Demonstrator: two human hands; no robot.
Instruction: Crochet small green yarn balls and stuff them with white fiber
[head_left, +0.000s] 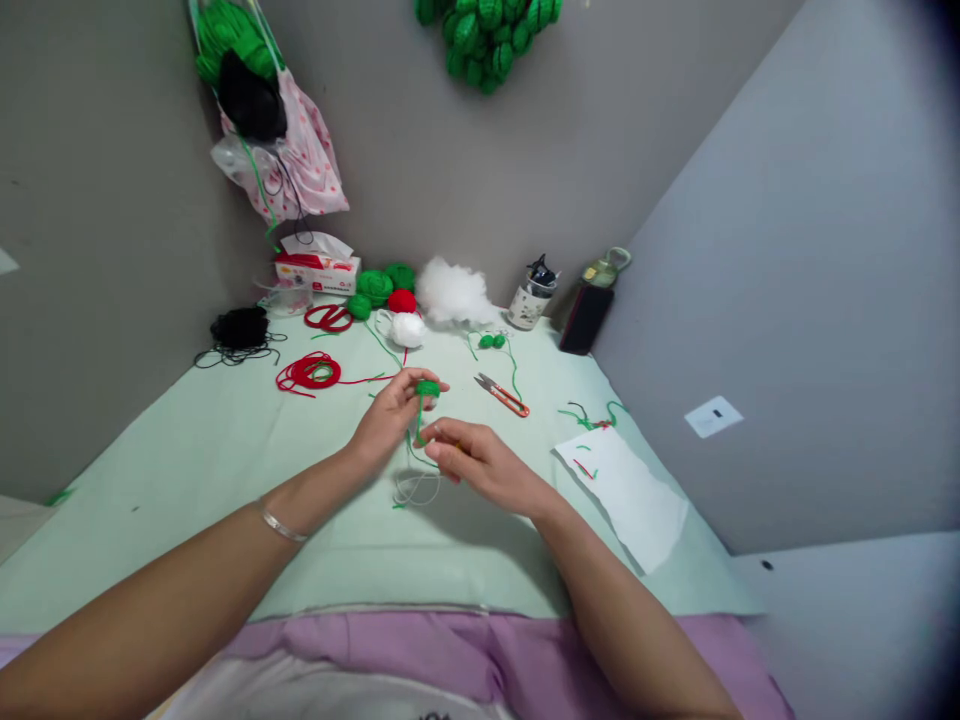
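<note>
My left hand [386,418] is closed on a small green crocheted piece [428,388], which shows at the fingertips. From that piece a strand of green yarn [420,420] runs down to my right hand [484,462], whose thumb and forefinger pinch it. A small yellowish bit shows among the right fingers; its kind is hard to make out. Below the hands a thin white loop of thread [418,489] lies on the table, with a green tail beside it. Right of the hands are orange-handled thread snips [504,396] and two small green crocheted balls [491,341].
Behind stand green yarn balls [375,288], white stuffing [454,292], a tissue box [319,272], a pen cup [531,300] and a dark bottle [587,315]. Red yarn [315,371], red scissors [328,318] and black yarn [240,328] lie left; paper [630,500] lies right.
</note>
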